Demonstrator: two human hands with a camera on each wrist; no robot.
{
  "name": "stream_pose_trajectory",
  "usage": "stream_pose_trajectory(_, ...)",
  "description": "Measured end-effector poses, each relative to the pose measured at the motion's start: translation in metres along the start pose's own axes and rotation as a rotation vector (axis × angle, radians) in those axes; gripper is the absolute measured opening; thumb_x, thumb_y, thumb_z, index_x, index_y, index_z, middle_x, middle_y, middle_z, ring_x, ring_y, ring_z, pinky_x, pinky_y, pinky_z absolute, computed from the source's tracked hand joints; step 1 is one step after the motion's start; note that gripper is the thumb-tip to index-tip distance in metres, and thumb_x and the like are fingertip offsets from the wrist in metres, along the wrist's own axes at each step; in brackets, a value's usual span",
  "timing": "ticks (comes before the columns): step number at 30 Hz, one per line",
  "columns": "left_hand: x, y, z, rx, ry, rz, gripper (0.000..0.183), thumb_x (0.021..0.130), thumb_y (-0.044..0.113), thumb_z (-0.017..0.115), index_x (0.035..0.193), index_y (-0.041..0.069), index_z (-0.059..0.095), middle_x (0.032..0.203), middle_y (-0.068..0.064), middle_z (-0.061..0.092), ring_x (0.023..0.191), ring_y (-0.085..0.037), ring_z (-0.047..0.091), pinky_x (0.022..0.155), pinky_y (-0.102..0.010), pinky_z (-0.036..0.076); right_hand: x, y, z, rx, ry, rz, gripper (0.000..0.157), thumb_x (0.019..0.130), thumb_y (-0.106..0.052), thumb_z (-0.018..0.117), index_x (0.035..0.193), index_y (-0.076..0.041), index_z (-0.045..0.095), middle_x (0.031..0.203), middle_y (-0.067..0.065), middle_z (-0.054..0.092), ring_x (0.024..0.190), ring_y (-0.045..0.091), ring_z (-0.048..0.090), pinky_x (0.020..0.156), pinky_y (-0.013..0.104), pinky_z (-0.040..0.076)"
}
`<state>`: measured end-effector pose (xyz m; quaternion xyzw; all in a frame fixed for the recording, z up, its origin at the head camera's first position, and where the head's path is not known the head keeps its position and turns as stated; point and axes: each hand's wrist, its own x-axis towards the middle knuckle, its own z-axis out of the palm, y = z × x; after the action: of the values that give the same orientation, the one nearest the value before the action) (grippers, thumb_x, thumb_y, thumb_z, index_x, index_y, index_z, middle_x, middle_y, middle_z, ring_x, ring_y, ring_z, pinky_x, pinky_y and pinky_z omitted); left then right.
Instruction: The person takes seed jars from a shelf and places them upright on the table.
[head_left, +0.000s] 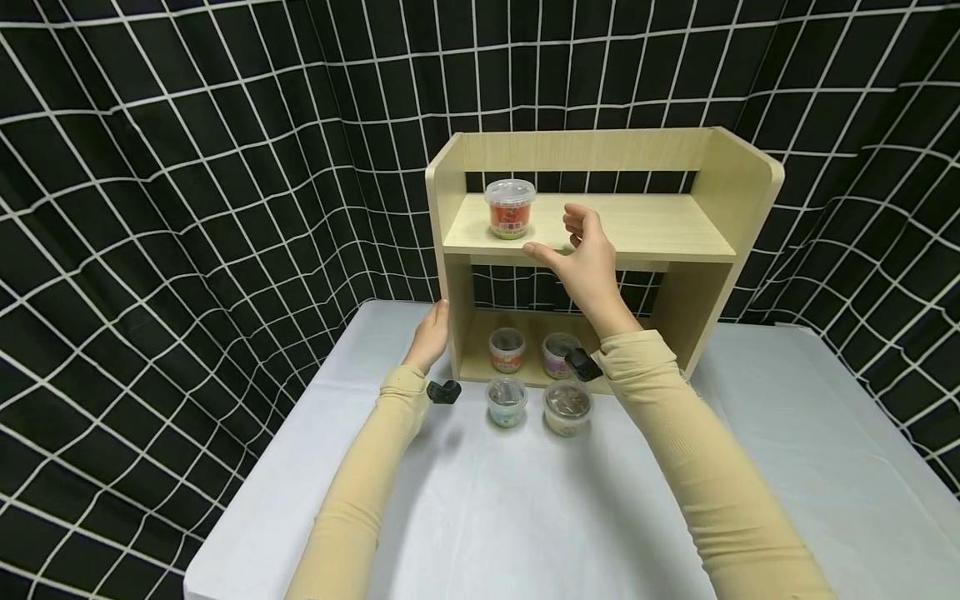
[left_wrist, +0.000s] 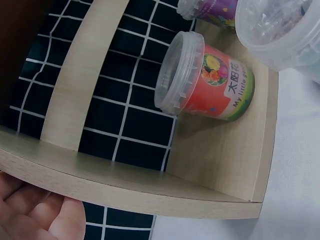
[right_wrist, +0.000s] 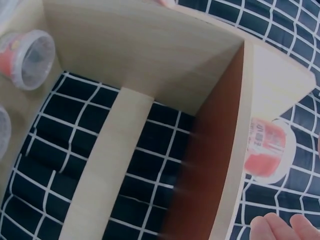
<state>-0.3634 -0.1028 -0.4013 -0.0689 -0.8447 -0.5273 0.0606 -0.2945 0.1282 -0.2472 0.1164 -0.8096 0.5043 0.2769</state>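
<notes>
My right hand [head_left: 588,268] is at the front edge of the upper shelf, thumb and fingers spread apart with nothing between them. To its left, a clear-lidded plastic tub with a red label [head_left: 510,213] stands upright on that shelf, apart from the fingers. My left hand [head_left: 430,338] rests against the outside of the wooden shelf's left side panel [head_left: 444,208]. In the left wrist view, its fingers [left_wrist: 70,217] lie along that panel. On the lower board stand another red-labelled tub [left_wrist: 220,85] and a purple-labelled tub [head_left: 557,357], the latter partly behind the right wrist camera.
Two more lidded tubs, a pale blue one [head_left: 507,403] and a cream one [head_left: 567,408], stand on the white tablecloth [head_left: 525,517] before the shelf. Black cloth with a white grid [head_left: 225,167] hangs behind and at both sides.
</notes>
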Motion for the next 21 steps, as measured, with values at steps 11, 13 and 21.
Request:
stream_pose_trajectory(11, -0.004, 0.004, 0.0, 0.004, 0.011, 0.006, 0.059, 0.102, 0.043, 0.018, 0.145, 0.004, 0.028, 0.147, -0.013, 0.03, 0.134, -0.028, 0.025, 0.11, -0.035, 0.019, 0.013, -0.004, 0.009, -0.021, -0.004, 0.023, 0.076, 0.076, -0.024, 0.079, 0.134, 0.0, 0.036, 0.133, 0.017, 0.043, 0.123, 0.024, 0.041, 0.102, 0.028, 0.034)
stream_pose_trajectory(13, -0.004, 0.003, 0.001, 0.002, 0.01, 0.003, 0.059, 0.102, 0.043, 0.018, 0.145, 0.005, 0.028, 0.147, -0.013, 0.03, 0.134, -0.028, 0.025, 0.11, -0.036, 0.019, 0.015, -0.004, 0.011, -0.035, -0.008, 0.034, 0.077, 0.076, -0.025, 0.079, 0.135, 0.0, 0.035, 0.134, 0.017, 0.043, 0.123, 0.025, 0.041, 0.101, 0.03, 0.035)
stream_pose_trajectory(21, -0.003, 0.002, 0.001, -0.002, 0.01, 0.005, 0.06, 0.101, 0.045, 0.019, 0.146, 0.006, 0.027, 0.148, -0.012, 0.029, 0.134, -0.028, 0.024, 0.11, -0.036, 0.019, 0.024, -0.009, 0.019, -0.051, -0.02, 0.055, 0.082, 0.075, -0.027, 0.079, 0.138, -0.003, 0.032, 0.133, 0.018, 0.043, 0.122, 0.027, 0.041, 0.1, 0.033, 0.036)
